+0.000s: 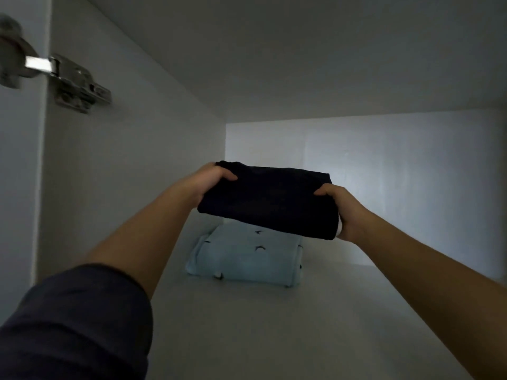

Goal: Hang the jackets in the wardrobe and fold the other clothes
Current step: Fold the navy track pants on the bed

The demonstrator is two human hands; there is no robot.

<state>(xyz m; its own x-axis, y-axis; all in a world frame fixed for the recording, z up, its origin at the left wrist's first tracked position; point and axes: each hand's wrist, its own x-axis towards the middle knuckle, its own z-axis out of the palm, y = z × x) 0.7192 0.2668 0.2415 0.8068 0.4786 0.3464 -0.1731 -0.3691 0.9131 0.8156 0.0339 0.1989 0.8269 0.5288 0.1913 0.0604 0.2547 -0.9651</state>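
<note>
dark folded garment (pixel 270 200) is gripped at each end by left hand (pixel 210 179) and right hand (pixel 344 212), above a pale blue folded garment (pixel 247 256) on the shelf (pixel 274 325).

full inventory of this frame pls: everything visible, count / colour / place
wardrobe: 1, white inside, walls and top surround the view
shelf: 1, white, floor of the compartment
hinge: 1, silver metal, upper left at the door edge
folded light blue garment: 1, light blue with small dark motifs, lying on the shelf, left of centre
folded dark garment: 1, navy-black, held over the light blue one; contact between them cannot be told
sleeve: 1, dark, on the left arm, lower left
left hand: 1, grips the dark garment's left end
right hand: 1, grips its right end
</note>
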